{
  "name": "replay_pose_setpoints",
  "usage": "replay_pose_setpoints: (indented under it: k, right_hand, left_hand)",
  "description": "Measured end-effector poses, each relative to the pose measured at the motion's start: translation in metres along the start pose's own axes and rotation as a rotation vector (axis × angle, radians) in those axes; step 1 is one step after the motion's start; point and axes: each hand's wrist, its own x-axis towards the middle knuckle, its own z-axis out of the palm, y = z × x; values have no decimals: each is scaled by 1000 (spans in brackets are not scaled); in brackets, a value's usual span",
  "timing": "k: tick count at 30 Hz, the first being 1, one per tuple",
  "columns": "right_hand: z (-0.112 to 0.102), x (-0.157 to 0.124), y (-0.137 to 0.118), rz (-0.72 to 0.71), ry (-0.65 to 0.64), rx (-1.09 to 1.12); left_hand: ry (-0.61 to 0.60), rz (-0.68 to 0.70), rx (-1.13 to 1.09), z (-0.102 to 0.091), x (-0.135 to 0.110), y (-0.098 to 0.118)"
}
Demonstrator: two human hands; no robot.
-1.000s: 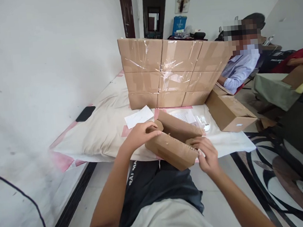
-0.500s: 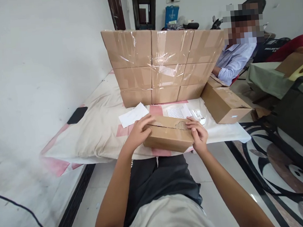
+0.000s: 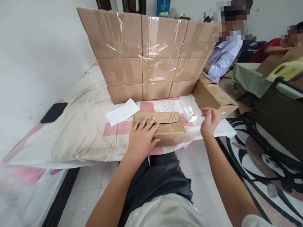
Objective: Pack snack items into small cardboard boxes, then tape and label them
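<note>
A small cardboard box (image 3: 169, 139) stands near the table's front edge, a narrow gap along its top and a strip of exposed corrugation at the right end. My left hand (image 3: 142, 131) lies over the left part of its top, fingers spread, thumb towards the front side. Raised to the right of the box and apart from it is my right hand (image 3: 209, 121); its fingers are curled in, and nothing shows in them. Between the box and that hand sits a small white object (image 3: 189, 114), its kind unclear. A white keyboard-like item (image 3: 168, 107) lies behind the box.
A tall block of taped cardboard boxes (image 3: 152, 54) rises at the back. White paper (image 3: 122, 111) and a dark flat pad (image 3: 54, 112) lie left on the cloth-covered table (image 3: 90, 132). An opened carton (image 3: 213, 96) stands right. Two people (image 3: 223, 59) sit beyond.
My right hand has let go of the box's right end and moved right. My left hand has flattened onto the top. The camera view has shifted, bringing a second person further into sight.
</note>
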Motion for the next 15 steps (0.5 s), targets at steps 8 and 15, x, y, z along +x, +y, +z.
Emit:
replay_pose_setpoints:
  k: [8,15]
  right_hand:
    - [-10,75,20,686,-551,-159]
    - [9,104,13,869,-680,-274]
  left_hand:
    - [26,-2,-30,2,-4,-2]
    - [76,22,-92,5,-8,-1]
